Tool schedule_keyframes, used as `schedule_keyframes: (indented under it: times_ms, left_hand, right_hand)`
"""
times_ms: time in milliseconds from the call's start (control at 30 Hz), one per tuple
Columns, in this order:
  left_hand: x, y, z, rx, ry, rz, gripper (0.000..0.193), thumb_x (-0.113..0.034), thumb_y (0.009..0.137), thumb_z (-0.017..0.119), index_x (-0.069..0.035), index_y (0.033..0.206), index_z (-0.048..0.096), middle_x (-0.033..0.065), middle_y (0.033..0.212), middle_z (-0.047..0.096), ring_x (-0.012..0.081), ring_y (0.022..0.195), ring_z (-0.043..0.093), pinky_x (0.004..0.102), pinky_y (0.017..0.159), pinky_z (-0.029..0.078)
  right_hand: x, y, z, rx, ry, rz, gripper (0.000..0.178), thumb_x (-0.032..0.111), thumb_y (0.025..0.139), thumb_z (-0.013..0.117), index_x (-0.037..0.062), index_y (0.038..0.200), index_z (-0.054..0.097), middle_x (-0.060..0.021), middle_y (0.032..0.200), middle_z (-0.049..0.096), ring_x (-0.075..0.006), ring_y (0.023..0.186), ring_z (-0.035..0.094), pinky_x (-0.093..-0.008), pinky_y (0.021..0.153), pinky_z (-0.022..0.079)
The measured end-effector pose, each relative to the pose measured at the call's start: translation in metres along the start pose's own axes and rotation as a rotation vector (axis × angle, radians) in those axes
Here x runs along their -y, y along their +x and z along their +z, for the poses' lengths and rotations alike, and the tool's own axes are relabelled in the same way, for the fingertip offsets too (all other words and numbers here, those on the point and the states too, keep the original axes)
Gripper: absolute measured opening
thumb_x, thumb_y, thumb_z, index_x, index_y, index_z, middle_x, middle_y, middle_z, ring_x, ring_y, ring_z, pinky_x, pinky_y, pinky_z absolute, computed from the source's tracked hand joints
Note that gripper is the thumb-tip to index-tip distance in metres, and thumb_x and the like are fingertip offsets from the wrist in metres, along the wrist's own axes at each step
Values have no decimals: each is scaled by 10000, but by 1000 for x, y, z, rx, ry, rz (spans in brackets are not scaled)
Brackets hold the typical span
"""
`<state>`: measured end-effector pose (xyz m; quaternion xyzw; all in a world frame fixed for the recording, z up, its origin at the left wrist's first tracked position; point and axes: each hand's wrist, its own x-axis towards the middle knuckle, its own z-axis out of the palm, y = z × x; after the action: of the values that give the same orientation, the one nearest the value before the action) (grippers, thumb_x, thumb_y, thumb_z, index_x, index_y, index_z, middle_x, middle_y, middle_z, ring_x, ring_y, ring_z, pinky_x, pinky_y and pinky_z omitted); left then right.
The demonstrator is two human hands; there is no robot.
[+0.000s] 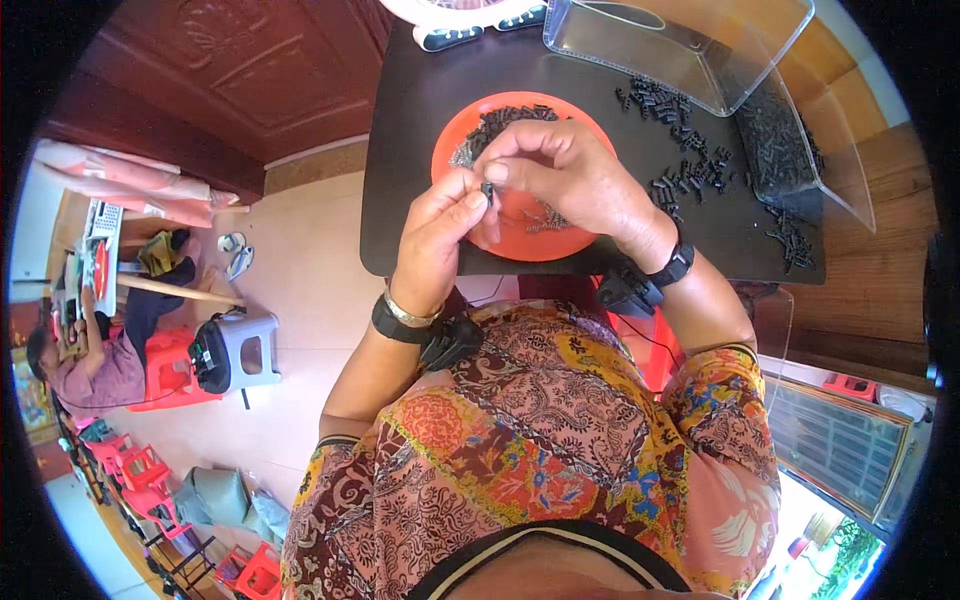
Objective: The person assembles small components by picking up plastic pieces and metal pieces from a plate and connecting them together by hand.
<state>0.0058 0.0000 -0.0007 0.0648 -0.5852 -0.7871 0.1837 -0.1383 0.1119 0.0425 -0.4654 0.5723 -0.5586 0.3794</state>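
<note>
Above an orange plate [590, 125], both of my hands meet at their fingertips. My left hand [435, 225] pinches a small black plastic part [487, 188] between thumb and forefinger. My right hand [570, 180] is closed too, its thumb and forefinger pressed together beside that part; whatever they grip is too small to name. On the plate lie a heap of small black parts [510, 118] and some thin silvery metal pieces [545, 218], partly hidden by my hands.
The plate rests on a dark table [410, 150]. Loose black parts [690, 170] are scattered to its right, beside a clear plastic bin [660, 50] and another clear bin [785, 150] holding more. At far left a person [100, 365] sits near red stools [145, 470].
</note>
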Motion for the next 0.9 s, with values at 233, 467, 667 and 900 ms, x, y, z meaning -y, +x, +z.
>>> schedule_keyframes:
  times_ms: [233,467,667,900]
  left_hand:
    - [-1,0,2,-18,-40,-9,260,-289,937,519,-39,875,556,30,753,572,106,653,544,229,603,419]
    - [-2,-2,-11,-31,-112,68,267,-297,928,523,-31,900,523,39,764,536,134,664,526,251,607,397]
    - [0,-5,-19,-50,-150,90,246,-277,930,509,-43,855,513,53,769,553,121,652,527,244,599,400]
    - [-3,-9,-23,-79,-188,67,244,-272,925,510,-39,853,517,53,773,554,124,642,525,244,594,400]
  right_hand:
    - [1,-5,3,10,-204,-193,106,64,900,582,18,970,646,-72,828,659,-172,788,647,-283,724,505]
    - [15,-2,-26,-363,-1112,-499,218,144,786,651,93,998,669,-88,952,630,-297,894,598,-391,769,501]
    - [-4,-3,-40,-193,-1178,-302,102,113,767,629,79,851,675,-83,878,636,-299,873,593,-392,767,486]
    - [-17,7,-39,-109,-1339,-130,106,116,765,603,83,830,681,-93,865,641,-302,894,595,-400,785,487]
